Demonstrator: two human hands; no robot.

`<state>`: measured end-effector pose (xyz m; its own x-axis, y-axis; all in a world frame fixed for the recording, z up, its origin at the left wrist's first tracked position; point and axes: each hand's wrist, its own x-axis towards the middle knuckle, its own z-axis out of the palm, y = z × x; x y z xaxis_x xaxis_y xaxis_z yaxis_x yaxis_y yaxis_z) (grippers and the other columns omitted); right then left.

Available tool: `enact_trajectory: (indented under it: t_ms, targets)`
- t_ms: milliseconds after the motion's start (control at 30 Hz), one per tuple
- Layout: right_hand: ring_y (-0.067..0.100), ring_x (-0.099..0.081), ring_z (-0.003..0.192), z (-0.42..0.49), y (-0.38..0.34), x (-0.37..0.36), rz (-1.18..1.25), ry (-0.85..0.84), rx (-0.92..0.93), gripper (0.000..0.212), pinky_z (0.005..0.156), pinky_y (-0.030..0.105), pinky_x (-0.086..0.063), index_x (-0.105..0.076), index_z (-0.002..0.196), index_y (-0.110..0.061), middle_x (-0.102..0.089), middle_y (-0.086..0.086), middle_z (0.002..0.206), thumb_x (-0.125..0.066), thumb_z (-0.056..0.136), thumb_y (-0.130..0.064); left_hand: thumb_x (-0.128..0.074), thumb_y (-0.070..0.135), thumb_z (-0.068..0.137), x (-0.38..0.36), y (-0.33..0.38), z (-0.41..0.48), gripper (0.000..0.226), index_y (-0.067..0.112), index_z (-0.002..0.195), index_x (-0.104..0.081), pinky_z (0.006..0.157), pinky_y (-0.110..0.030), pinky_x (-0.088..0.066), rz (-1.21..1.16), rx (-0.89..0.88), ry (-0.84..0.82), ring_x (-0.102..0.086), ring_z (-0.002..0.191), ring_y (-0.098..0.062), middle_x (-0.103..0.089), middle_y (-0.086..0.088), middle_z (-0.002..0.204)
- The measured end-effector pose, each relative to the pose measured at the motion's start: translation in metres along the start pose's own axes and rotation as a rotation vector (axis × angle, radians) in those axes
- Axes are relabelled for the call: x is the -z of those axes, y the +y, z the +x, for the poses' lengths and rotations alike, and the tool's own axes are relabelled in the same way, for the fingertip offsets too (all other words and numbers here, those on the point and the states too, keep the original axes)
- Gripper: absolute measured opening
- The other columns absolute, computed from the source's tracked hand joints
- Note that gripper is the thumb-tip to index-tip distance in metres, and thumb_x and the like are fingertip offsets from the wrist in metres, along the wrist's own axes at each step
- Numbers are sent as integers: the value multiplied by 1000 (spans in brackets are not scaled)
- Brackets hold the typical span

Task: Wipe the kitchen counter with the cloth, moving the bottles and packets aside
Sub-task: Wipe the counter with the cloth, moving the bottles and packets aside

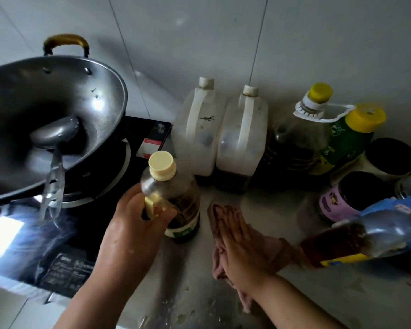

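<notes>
My left hand [138, 222] grips a clear bottle [176, 198] with a cream cap and dark liquid, by its handle near the neck, at the counter's left beside the stove. My right hand [242, 248] lies flat with straight fingers on a pinkish-brown cloth [268, 245] spread on the grey counter [342, 293]. Two white jugs [221, 138] stand against the back wall. Right of them are a dark oil bottle with a yellow cap [299, 138] and a green bottle with a yellow cap [349, 141].
A steel wok [45, 124] with a ladle sits on the black stove [76, 245] at left. Dark-lidded jars [349, 198] and a blue packet [403, 210] crowd the right. A bottle of reddish liquid [342, 243] lies tilted there. Water drops spot the counter's front.
</notes>
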<state>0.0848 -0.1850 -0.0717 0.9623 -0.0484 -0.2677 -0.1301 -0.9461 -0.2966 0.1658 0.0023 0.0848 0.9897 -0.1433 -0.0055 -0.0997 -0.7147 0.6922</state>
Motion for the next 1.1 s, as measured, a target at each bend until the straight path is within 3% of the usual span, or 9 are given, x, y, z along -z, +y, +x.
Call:
enact_trajectory:
  t_ms: [67,133,267,467,633,833,967,1033,1100]
  targets:
    - [25,24,144,18,0,10,54,-13,53,70,121,44,1,18,150,-21,26,4,157,-27,97,-30,-69,34,76,5,-2,-1,21,25,95,-65,70,-28,-45,29,-8,11,-58,90,-11,-58,9,116]
    - [25,28,142,38,-6,18,53,-2,70,70,120,41,7,24,146,-23,30,0,155,-27,98,-23,-69,34,76,9,-3,-3,21,25,95,-65,73,-30,-45,34,-1,24,-57,91,-11,-57,10,116]
    - [34,17,145,71,-32,18,44,36,39,71,120,44,5,19,150,-19,17,6,160,-28,96,-19,-71,36,75,16,-5,-11,21,26,91,-63,68,-29,-46,56,38,51,-61,84,-11,-53,17,112]
    - [29,8,148,103,-53,6,178,52,135,76,118,41,2,12,151,-30,5,0,162,-38,93,-23,-72,34,74,28,-15,-23,14,30,85,-63,63,-21,-41,64,58,57,-56,80,11,-54,13,107]
    - [23,12,147,110,-66,9,226,-40,247,72,120,43,0,13,147,-39,7,-3,161,-39,97,-32,-70,36,73,33,-18,-25,14,27,82,-64,67,-29,-42,93,54,56,-55,81,-1,-55,11,106]
    - [15,1,148,67,-66,9,201,-105,369,71,120,39,-2,-11,152,-30,-7,-6,161,-50,93,-27,-69,40,72,35,-12,-23,23,19,74,-59,66,-39,-50,107,51,40,-56,73,-4,-55,17,103]
    - [2,0,146,30,-44,18,380,-43,296,54,121,31,-3,-12,151,-38,-6,-18,159,-34,102,-33,-72,33,75,32,-2,-23,20,22,72,-56,56,-28,-42,67,43,-2,-57,67,-6,-60,8,81]
    - [-7,9,141,12,-24,15,393,-13,231,51,118,24,3,-10,149,-44,4,-27,154,-28,102,-33,-72,34,76,27,4,-21,17,24,75,-57,56,-28,-43,47,52,-16,-58,67,-8,-63,4,75]
    - [-7,10,142,-2,-1,6,360,46,145,56,120,28,0,-11,148,-47,5,-28,155,-32,99,-27,-71,35,76,21,9,-17,17,24,76,-59,57,-30,-47,35,41,-31,-59,68,-8,-64,4,73]
